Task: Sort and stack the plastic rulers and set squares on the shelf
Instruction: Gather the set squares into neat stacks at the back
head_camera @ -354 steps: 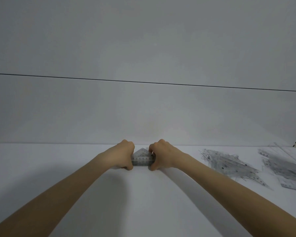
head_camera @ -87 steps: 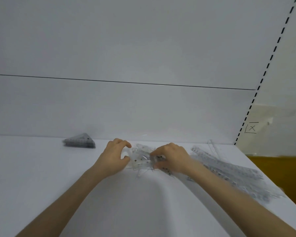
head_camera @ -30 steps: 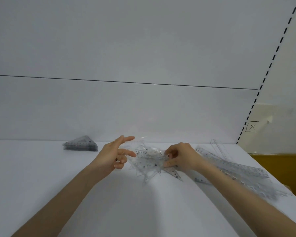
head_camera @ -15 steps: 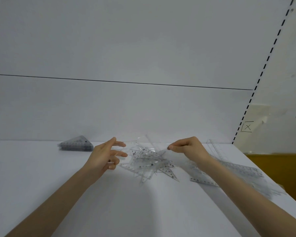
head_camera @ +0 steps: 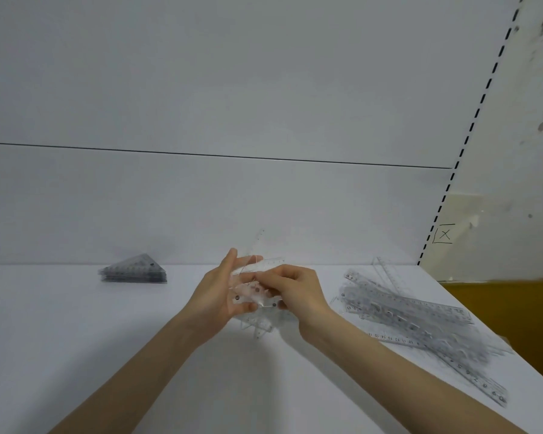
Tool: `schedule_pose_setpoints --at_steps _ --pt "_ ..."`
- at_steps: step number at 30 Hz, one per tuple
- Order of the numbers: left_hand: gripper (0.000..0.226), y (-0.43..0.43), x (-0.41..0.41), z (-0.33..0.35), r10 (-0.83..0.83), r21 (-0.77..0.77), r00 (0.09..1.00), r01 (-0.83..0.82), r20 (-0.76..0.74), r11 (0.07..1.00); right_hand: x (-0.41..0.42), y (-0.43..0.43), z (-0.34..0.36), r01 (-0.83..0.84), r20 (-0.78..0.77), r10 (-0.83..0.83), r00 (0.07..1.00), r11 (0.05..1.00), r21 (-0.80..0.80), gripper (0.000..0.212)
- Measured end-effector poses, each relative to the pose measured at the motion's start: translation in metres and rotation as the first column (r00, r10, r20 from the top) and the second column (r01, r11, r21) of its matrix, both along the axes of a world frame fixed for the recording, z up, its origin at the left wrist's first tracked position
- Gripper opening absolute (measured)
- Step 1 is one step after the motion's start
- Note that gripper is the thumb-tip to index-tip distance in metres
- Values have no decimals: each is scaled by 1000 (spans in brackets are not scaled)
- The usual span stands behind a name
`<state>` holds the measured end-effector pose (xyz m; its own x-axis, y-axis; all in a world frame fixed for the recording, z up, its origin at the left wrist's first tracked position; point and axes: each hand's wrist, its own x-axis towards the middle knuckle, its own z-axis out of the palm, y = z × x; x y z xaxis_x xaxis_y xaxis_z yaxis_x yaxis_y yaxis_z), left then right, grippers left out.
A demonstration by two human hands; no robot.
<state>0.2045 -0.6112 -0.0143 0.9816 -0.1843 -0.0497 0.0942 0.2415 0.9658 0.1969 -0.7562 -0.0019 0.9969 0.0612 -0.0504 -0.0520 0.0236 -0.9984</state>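
Observation:
A bunch of clear plastic set squares [head_camera: 254, 292] is held between both hands at the middle of the white shelf [head_camera: 76, 339]. My left hand [head_camera: 217, 292] cups the bunch from the left, fingers raised. My right hand [head_camera: 295, 292] pinches it from the right. A few more clear set squares [head_camera: 259, 327] lie on the shelf just under the hands. A neat stack of triangular set squares [head_camera: 134, 272] rests at the back left. A loose heap of long clear rulers [head_camera: 420, 321] spreads over the right part of the shelf.
The shelf's white back panel [head_camera: 264, 208] rises right behind the hands. A slotted upright [head_camera: 470, 126] marks the shelf's right end, with a brown surface [head_camera: 508, 308] beyond the right edge.
Half a second ago my hands were apart and the set squares lay loose on the shelf. Now both hands have come together and hold a bunch of them lifted slightly.

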Motion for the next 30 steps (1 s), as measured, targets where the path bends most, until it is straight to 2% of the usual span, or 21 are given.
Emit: schedule_pose_setpoints --at_steps 3,5,6,8,9,10,12,14,15,18,21,23,27,30 --pt "33 1 -6 -2 -11 83 997 4 82 997 2 0 0 6 94 19 995 966 -259 23" --pt "28 4 -9 -4 3 105 995 -14 101 994 6 -4 -1 30 181 62 981 885 -465 35" --pt "27 6 -9 -3 12 111 995 -23 98 994 10 -9 -1 95 257 57 965 836 -540 38" --pt "24 14 -10 -1 -18 159 996 3 92 987 20 -22 0 272 503 78 861 765 -584 28" --pt "24 19 -10 1 -60 200 994 41 92 979 24 -29 2 324 612 153 776 736 -595 19" --pt "23 22 -11 3 -108 238 990 84 92 968 28 -35 5 345 664 269 698 686 -641 23" --pt "27 27 -11 7 -185 270 979 156 86 950 38 -44 9 318 609 516 602 545 -776 43" --pt "31 28 -10 9 -219 274 971 185 98 944 40 -47 14 200 466 627 624 448 -871 40" --pt "31 28 -10 11 -220 265 968 183 118 947 41 -49 15 108 402 627 668 453 -885 34" --pt "19 28 -7 12 -151 173 979 126 138 977 34 -48 16 -95 307 578 756 561 -822 26" --pt "18 29 -6 12 -134 182 984 110 121 977 27 -44 12 -317 188 581 792 654 -687 27" --pt "23 30 -7 15 -149 156 983 131 108 979 26 -44 10 -401 136 565 813 716 -572 25" --pt "34 33 -5 13 -122 -33 989 125 80 992 17 -40 6 -350 143 404 904 889 -296 27" --pt "40 19 -6 3 -55 -47 985 64 164 997 6 -23 0 -202 109 203 973 979 -19 27"
